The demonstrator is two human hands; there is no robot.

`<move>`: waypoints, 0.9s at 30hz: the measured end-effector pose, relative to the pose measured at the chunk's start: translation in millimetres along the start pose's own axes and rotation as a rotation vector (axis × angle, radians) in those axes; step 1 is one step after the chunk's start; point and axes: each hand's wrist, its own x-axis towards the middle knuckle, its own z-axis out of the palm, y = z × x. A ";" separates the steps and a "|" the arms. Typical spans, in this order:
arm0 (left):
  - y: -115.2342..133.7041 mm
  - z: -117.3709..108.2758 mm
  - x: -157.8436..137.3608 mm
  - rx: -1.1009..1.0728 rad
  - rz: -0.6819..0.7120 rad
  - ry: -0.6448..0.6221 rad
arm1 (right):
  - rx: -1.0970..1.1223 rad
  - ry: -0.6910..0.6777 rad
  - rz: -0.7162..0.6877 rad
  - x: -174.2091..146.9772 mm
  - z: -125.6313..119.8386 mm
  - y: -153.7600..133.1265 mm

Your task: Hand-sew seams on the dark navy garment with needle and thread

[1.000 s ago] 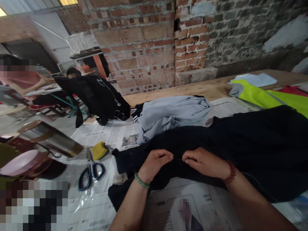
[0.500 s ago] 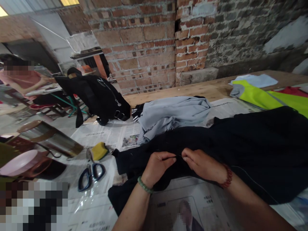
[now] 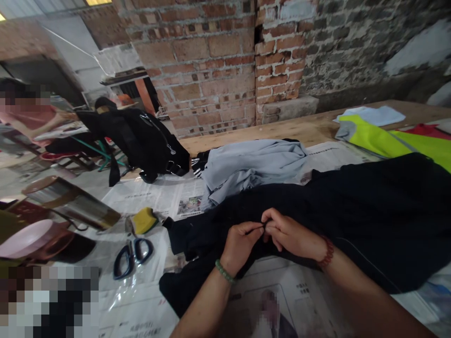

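Observation:
A dark navy garment (image 3: 369, 202) with a thin pale line along it lies spread across the table. Over its middle, my left hand (image 3: 244, 239), with a green bead bracelet, pinches thumb and forefinger together. The fingertips of my right hand (image 3: 291, 234), with a red bead bracelet, meet those of the left. What lies between the fingertips is too small and dark to make out. Left of the garment are scissors (image 3: 142, 251) with dark blue handles, their blades beside a yellow sponge-like piece (image 3: 144, 220).
Newspaper (image 3: 136, 307) under clear plastic covers the table. Behind the garment lie grey clothing (image 3: 260, 162) and a black bag (image 3: 141, 141); a yellow-green garment (image 3: 373, 136) is at right. At left are a metal flask (image 3: 75, 202) and a pink lid (image 3: 31, 238). A person sits beyond.
My hands have come together: a small gap with a thin strand between the fingertips has closed. The left hand shifted right, and the right forefinger rose and bent.

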 end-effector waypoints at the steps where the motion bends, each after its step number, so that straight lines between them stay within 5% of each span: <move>1: -1.5 0.7 0.8 -0.013 0.010 0.024 | -0.009 0.025 -0.006 0.5 -0.5 0.9; 5: -2.1 -2.3 3.1 -0.108 -0.039 0.075 | -0.089 0.158 -0.043 3.0 -8.6 6.0; 10: 2.2 -7.1 3.0 -0.233 -0.120 0.011 | -0.176 0.528 -0.054 8.9 -20.0 14.3; 15: 3.8 -6.3 0.9 -0.248 -0.085 -0.048 | -0.131 0.336 -0.029 13.3 -14.3 15.8; 20: 3.8 -5.5 -0.5 -0.250 -0.041 -0.066 | 0.162 0.220 0.031 11.9 -11.6 13.0; 27: 2.5 -5.2 0.2 -0.224 -0.073 -0.044 | 0.409 0.166 0.109 10.6 -14.6 11.3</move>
